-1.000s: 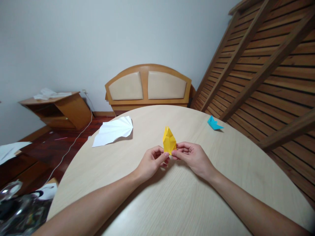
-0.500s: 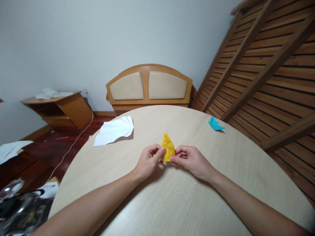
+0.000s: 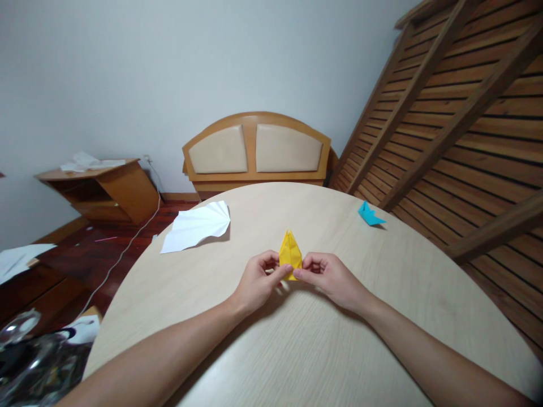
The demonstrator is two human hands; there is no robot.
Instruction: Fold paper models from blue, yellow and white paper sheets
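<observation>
Fingers [image 3: 283,272] of the left hand [image 3: 257,284] and the right hand [image 3: 331,278] pinch the lower end of a folded yellow paper [image 3: 291,254] — point up, held just above the bench [image 3: 297,350] — with a white pleated sheet [image 3: 195,225] and blue paper piece [image 3: 369,214] lying well apart.

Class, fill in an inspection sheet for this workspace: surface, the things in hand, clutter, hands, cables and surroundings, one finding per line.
Surface: round pale wood-grain table, bare in front of the hands.
Things in hand: folded yellow paper figure, pointed end up, pinched at its lower end from both sides.
Clutter: pleated white paper fan at the far left edge; small folded blue paper figure at the far right.
Hands: left hand and right hand both grip the yellow figure with their fingers.
Cables: white cable running across the floor.
Surroundings: wooden headboard with beige panels, slatted wooden frame, tilted wooden cabinet.
</observation>
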